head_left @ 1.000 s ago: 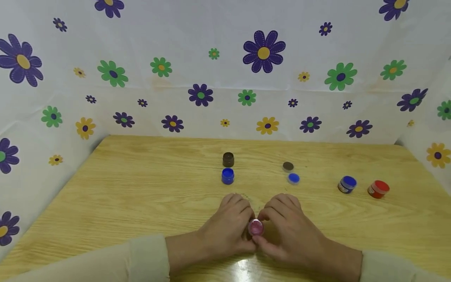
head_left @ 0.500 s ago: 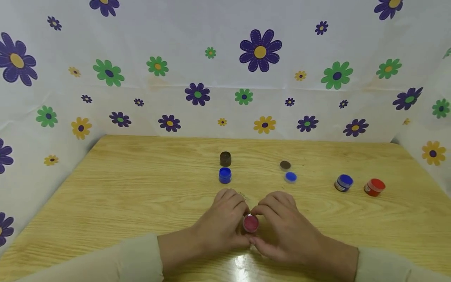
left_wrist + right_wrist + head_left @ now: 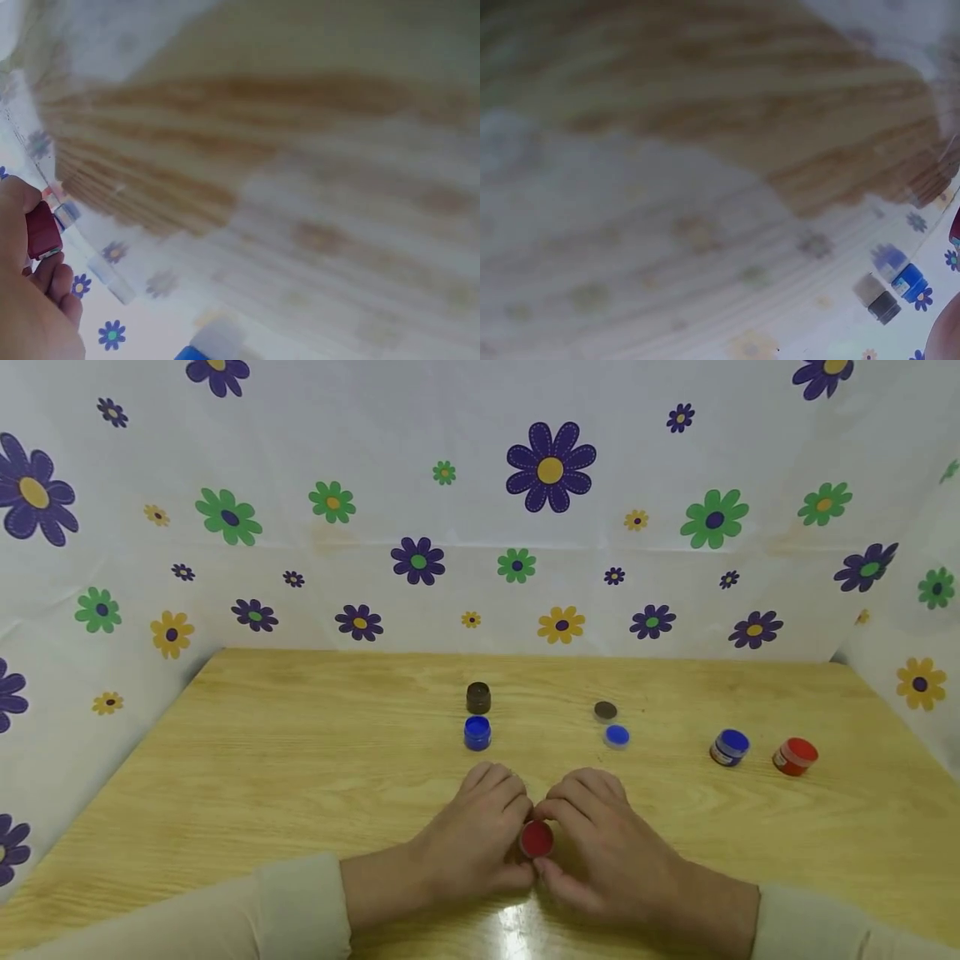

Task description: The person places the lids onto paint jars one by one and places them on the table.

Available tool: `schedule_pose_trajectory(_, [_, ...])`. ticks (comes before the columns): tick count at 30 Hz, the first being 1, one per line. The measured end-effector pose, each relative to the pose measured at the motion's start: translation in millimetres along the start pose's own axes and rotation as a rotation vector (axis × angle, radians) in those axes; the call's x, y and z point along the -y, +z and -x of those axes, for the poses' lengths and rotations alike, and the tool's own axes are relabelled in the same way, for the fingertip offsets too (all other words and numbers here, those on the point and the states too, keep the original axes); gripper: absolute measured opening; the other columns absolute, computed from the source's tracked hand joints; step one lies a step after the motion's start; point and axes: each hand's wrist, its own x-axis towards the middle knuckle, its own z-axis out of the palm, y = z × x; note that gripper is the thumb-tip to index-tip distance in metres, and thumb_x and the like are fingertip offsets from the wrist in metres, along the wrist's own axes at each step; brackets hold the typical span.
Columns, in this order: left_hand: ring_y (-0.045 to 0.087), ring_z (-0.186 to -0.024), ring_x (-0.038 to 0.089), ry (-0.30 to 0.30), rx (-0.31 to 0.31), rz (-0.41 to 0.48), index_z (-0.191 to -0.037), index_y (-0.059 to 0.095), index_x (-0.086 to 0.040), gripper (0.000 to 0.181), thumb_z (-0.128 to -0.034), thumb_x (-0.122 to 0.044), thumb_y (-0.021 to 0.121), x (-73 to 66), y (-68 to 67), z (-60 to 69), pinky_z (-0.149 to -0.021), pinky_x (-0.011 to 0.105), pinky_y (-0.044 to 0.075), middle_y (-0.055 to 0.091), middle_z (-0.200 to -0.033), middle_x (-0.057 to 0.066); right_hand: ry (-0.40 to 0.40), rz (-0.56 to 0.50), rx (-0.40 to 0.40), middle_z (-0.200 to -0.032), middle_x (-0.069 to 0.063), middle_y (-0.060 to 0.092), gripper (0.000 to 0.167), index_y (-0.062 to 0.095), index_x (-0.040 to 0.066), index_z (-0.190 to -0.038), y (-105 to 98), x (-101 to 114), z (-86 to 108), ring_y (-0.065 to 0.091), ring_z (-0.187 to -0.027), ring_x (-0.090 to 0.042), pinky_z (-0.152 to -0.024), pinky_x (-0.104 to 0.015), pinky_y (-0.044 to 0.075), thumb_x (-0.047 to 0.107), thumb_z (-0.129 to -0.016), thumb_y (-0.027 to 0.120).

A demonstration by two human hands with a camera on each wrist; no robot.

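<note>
Nearest, see pale sleeves (image 3: 303,902) at both lower corners, over a wood-grained tabletop (image 3: 300,743) with a white glare (image 3: 514,927) just this side of the hands. Next, see left hand (image 3: 472,831) and right hand (image 3: 615,847) close together, both clamped with curled fingers and thumb on a dark red jar (image 3: 537,840), low and near the middle of the head view, round top facing up. In the wrist views, can catch a pale sliver along its edge, too small to read.

Farther off, well to the right, find a red jar (image 3: 796,756) and, near it on the left, a blue jar (image 3: 730,747), both with pale side labels; cannot make out the words on either. A little beyond, nearer the middle, see a blue lid (image 3: 617,737) just in front of a brown lid (image 3: 605,711). Left of those, see an open blue jar (image 3: 477,734), pale label illegible in the right wrist view, just in front of a brown jar (image 3: 478,698). Farthest, see white cloth (image 3: 465,410) printed with purple, green and yellow flowers.
</note>
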Motion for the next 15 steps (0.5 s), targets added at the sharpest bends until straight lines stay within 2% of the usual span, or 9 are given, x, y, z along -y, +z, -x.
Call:
schedule_pose_trajectory(5, [0.048, -0.09, 0.014, -0.006, -0.027, -0.001, -0.085, 0.064, -0.014, 0.036, -0.0692, -0.043, 0.079, 0.0, 0.4, 2.1, -0.094, 0.031, 0.039, 0.058, -0.086, -0.006, -0.007, 0.011, -0.004, -0.1, 0.006, 0.058, 0.029, 0.064, 0.014, -0.104, 0.8, 0.5, -1.5, 0.048, -0.099, -0.014, -0.092, -0.038, 0.037, 0.036, -0.085, 0.068])
schedule_pose_trajectory(10, [0.047, -0.09, 0.014, 0.006, -0.021, 0.004, -0.084, 0.064, -0.015, 0.033, -0.0728, -0.044, 0.077, 0.0, 1.6, 2.1, -0.093, 0.03, 0.038, 0.057, -0.086, -0.007, 0.004, 0.027, -0.009, -0.097, 0.007, 0.057, 0.029, 0.063, 0.015, -0.1, 1.9, -0.8, -1.2, 0.048, -0.097, -0.014, -0.092, -0.037, 0.038, 0.041, -0.088, 0.067])
schedule_pose_trajectory(15, [0.047, -0.09, 0.014, 0.027, -0.023, -0.015, -0.084, 0.064, -0.015, 0.037, -0.0707, -0.045, 0.078, -0.4, 2.9, 1.7, -0.091, 0.03, 0.038, 0.057, -0.087, -0.006, 0.01, 0.028, -0.017, -0.094, 0.008, 0.056, 0.032, 0.062, 0.015, -0.096, 3.0, -2.1, -1.2, 0.048, -0.095, -0.013, -0.09, -0.036, 0.037, 0.045, -0.087, 0.068])
